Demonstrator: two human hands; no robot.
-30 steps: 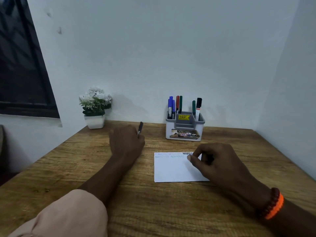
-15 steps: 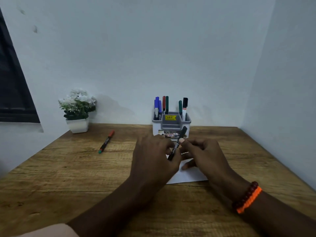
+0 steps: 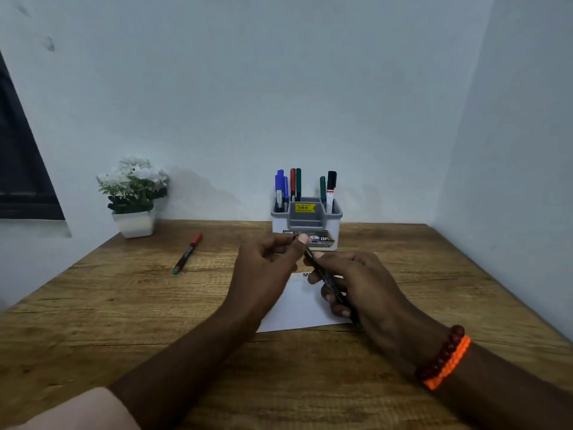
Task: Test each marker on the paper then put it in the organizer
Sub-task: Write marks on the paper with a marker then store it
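Dark slim marker point(image 3: 327, 282) sits in the right hand point(image 3: 362, 290), barrel running diagonally through the curled fingers point(image 3: 336, 305), upper end toward the left thumb, lower end past the palm heel. Right fingers wrapped closed on the barrel; wrist carries a dark red bead bracelet point(image 3: 440, 355) and an orange band. Left hand point(image 3: 266, 268) is raised just left of the right fingertips, thumb and forefinger pinched together at the marker's top end; whether they grip a cap, cannot tell, too blurred. Both forearms angle in from the bottom edge. White paper sheet point(image 3: 297, 308) lies flat under both hands, dark scribbles near its far edge. Grey-and-white plastic organizer point(image 3: 307, 225) stands just beyond the fingertips, holding blue, red, green and black markers upright. Red-capped black marker point(image 3: 187, 253) lies on the wooden table point(image 3: 93, 305), well left of the left hand. White potted flowers point(image 3: 135, 193) beyond it.
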